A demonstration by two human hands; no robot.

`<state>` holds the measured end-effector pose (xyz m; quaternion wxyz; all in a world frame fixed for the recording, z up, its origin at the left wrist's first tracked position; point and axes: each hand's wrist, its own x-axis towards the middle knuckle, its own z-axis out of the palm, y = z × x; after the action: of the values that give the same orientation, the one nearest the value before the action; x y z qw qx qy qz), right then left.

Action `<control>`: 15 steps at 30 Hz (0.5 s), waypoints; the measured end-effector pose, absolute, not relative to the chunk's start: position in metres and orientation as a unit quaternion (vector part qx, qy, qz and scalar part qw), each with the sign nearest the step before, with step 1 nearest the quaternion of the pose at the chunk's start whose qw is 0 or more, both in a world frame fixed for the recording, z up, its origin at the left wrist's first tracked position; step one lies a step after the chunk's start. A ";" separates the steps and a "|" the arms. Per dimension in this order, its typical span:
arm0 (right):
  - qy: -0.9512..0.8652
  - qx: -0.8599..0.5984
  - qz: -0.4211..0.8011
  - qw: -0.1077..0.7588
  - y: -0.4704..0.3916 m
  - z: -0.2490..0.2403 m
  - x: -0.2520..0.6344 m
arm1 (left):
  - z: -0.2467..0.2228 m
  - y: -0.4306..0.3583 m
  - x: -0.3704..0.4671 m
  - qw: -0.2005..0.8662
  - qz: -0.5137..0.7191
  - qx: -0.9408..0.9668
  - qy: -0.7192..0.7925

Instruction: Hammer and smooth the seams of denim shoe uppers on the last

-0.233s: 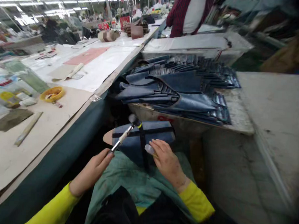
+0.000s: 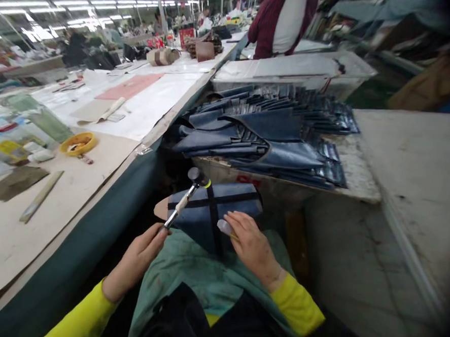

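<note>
My left hand (image 2: 143,255) is wrapped round the handle of a hammer (image 2: 181,204). Its dark round head with a yellow ring is tilted up, over the far edge of a blue leather piece (image 2: 234,193). Black strips cross on this leather, and a pale pointed end sticks out at its left. It lies over my lap on the green apron (image 2: 195,276). At the leather's right side, my right hand (image 2: 253,246) is closed on a small whitish translucent piece (image 2: 224,226) with a thin yellowish stick. The palm hides the rest of that item.
A board ahead bears stacked blue leather pieces (image 2: 266,125). On the left worktable (image 2: 95,165) are a yellow bowl (image 2: 79,143), bottles and a flat stick (image 2: 41,196). A person in a dark red sleeve (image 2: 264,28) stands beyond. A pale panel (image 2: 419,165) is at the right.
The hammer has shifted slightly up and left, with its head now a little higher. My right hand has barely moved. The view has shifted slightly.
</note>
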<state>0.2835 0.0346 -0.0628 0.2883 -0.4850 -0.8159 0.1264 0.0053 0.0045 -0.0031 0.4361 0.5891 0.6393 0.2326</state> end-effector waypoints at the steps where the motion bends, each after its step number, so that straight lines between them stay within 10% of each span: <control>1: -0.814 -0.487 0.126 0.290 0.035 -0.063 0.284 | -0.001 0.004 0.006 0.440 0.222 0.598 0.632; 15: -0.814 -0.487 0.120 0.292 0.035 -0.066 0.283 | 0.002 -0.010 -0.015 0.427 0.151 0.606 0.653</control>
<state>0.2833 0.0352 -0.0660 0.2918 -0.4873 -0.8142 0.1203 -0.0151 -0.0101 0.0017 0.4275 0.6063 0.6534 0.1511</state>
